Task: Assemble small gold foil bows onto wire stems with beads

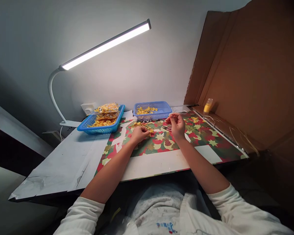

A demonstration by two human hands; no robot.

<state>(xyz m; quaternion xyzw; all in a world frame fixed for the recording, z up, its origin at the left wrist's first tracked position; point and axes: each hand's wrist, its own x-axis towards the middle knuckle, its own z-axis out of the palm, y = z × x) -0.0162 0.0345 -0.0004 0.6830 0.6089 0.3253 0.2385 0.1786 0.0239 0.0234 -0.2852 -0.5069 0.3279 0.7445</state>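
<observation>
My left hand (138, 134) rests low over the patterned mat (159, 147), its fingers pinched on a small yellow ribbon piece (151, 132) that looks like a bow. Raised a little higher, my right hand (177, 125) has thumb and fingertips pressed together. Whatever lies between them is too fine to make out. A small tool with reddish handles (167, 128) shows just beside and below the right fingers; whether the hand touches it is unclear. Behind my left hand lie several golden strands and yellow pieces (140, 125).
A blue basket (82, 128) with yellow pieces and filled clear bags stands left. Behind the hands is a periwinkle basket (165, 114) with more pieces. A lamp (105, 45) arches overhead. Cardboard (247, 75) walls the right side, near a small yellow-filled bottle (207, 106).
</observation>
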